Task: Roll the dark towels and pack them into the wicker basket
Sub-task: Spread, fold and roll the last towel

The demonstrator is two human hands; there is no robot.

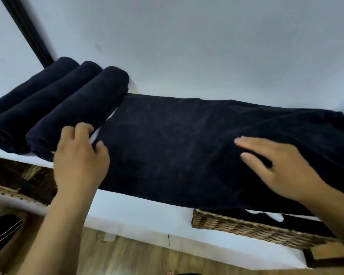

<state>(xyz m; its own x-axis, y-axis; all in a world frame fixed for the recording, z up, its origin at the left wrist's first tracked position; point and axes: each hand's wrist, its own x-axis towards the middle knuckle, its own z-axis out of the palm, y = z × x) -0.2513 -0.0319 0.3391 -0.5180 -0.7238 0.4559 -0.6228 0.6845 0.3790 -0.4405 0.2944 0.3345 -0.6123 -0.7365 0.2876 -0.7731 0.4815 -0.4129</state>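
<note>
A dark navy towel [177, 143] lies flat and lengthwise on a white shelf top [131, 209]. My left hand [79, 157] sits at the towel's left end, thumb and fingers curled on its edge. My right hand [270, 165] rests flat on the towel's right part, fingers straight. Three rolled dark towels [68, 108] lie side by side at the left of the shelf, close to my left hand. A wicker basket [246, 229] stands under the shelf at the right, with dark cloth inside it.
A second wicker basket [14, 187] sits under the shelf at the left. A white wall [187, 46] rises right behind the shelf, with a black strip [28, 30] at its left. Wooden floor [127, 257] lies below.
</note>
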